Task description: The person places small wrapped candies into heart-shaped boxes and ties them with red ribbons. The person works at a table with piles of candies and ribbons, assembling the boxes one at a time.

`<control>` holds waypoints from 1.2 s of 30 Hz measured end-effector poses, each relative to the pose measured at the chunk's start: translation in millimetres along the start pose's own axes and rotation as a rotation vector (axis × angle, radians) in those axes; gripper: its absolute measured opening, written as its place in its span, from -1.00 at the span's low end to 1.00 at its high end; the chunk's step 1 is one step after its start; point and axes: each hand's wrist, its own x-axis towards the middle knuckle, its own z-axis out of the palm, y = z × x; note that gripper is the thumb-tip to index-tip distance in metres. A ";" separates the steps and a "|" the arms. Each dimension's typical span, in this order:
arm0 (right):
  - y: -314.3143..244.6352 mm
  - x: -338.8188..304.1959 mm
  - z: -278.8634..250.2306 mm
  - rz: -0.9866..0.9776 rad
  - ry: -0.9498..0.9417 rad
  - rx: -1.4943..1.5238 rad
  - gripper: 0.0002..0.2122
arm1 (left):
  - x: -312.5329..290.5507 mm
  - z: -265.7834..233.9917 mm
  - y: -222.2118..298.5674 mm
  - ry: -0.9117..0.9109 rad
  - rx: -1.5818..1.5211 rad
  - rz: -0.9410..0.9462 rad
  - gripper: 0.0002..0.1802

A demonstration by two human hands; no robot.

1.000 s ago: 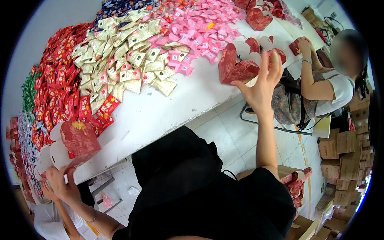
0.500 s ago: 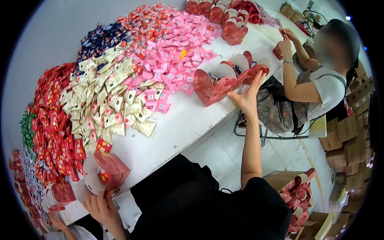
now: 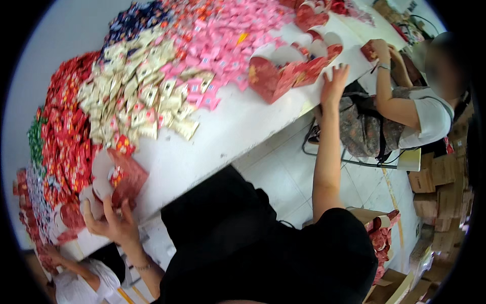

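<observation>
My left hand reaches up with fingers spread at the near side of an open red patterned carton with white inner flaps. Its fingertips overlap the carton's lower edge; whether they touch is too blurred to tell. A few wrapped sweets show inside. My right hand is open, fingers fanned out at the table's edge. Just beyond it stand two red cartons side by side, the nearer one and the farther one, with wrapped pieces in them. The right hand appears apart from both.
Heaps of wrapped sweets cover the table's back: red, cream, pink and dark blue. A co-worker sits at the right, another person at the lower left. Brown boxes are stacked at the right.
My right hand has come off the right-hand carton. My left fingers have spread from their grip on the left carton. The whole view has shifted, and the co-worker's hands have lowered to a red carton.
</observation>
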 end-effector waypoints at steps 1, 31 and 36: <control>1.1 2.7 -3.0 0.020 0.055 0.107 -0.26 | -2.3 -0.1 1.1 0.048 -0.029 -0.016 -0.52; -77.4 101.0 -22.7 0.208 0.404 -0.503 -0.73 | 131.6 58.3 151.0 -0.570 -0.941 -0.133 -0.57; -12.9 355.9 -13.0 0.053 0.032 -0.602 -0.63 | 140.3 66.3 130.4 -0.678 -0.821 -0.332 -0.66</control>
